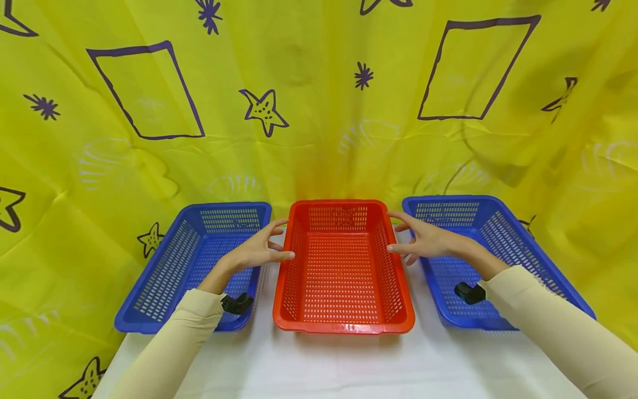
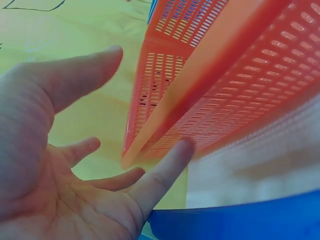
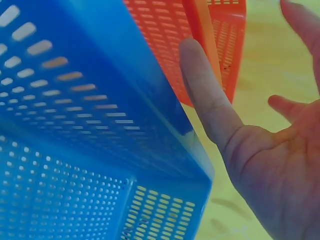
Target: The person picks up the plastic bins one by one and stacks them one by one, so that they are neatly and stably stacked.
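A red plastic basket (image 1: pixel 344 328) with slotted walls stands in the middle of the white table. At its left rim is my left hand (image 1: pixel 256 247), thumb and fingers spread apart with nothing between them. Across from it, my right hand (image 1: pixel 423 239) is at the right rim, fingers likewise parted and holding nothing. In the left wrist view, one fingertip (image 2: pixel 184 148) overlaps the outer wall of the red basket. The right wrist view has one finger (image 3: pixel 200 75) overlapping the red rim, beside a blue basket wall (image 3: pixel 165 125).
Blue baskets flank the red one: a left blue basket (image 1: pixel 149 327) under my left forearm and a right blue basket (image 1: pixel 540 266) under my right. The white table (image 1: pixel 344 366) shows in front. Behind hangs a yellow curtain (image 1: pixel 309 160) with purple drawings.
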`<state>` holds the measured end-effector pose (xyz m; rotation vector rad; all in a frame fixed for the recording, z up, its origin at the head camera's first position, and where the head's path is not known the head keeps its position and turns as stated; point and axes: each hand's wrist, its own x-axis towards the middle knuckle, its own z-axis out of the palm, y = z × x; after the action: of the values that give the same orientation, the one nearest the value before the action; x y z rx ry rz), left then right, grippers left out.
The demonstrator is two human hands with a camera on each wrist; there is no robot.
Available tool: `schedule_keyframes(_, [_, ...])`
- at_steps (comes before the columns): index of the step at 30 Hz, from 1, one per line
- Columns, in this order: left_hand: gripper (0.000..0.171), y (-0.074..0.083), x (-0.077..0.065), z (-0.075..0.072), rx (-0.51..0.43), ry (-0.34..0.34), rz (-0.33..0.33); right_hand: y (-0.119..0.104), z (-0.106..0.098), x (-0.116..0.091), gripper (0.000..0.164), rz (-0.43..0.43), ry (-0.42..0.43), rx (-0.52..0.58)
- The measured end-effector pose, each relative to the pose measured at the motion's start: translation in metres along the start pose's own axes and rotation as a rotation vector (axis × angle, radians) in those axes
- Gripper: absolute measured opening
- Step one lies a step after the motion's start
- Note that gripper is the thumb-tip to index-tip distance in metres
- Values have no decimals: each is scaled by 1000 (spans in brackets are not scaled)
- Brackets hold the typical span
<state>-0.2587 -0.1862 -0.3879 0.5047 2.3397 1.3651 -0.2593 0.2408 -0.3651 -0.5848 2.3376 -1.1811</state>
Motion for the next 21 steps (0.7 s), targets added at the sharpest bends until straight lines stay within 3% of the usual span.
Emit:
schedule_keyframes(5, [95, -1, 1, 1, -115, -24, -17, 3, 4, 0, 96, 42, -26, 51])
schedule_keyframes(10, [93, -1, 0, 3, -170, -35, -53, 5, 4, -1, 94, 64, -38, 77])
schedule_keyframes(16, [92, -3, -1, 4, -214, -44, -55, 6, 8, -1, 91, 56, -32, 108])
schedule_keyframes(21, [89, -6, -1, 4, -192, -48, -46, 9, 11, -2, 90, 55, -25, 126])
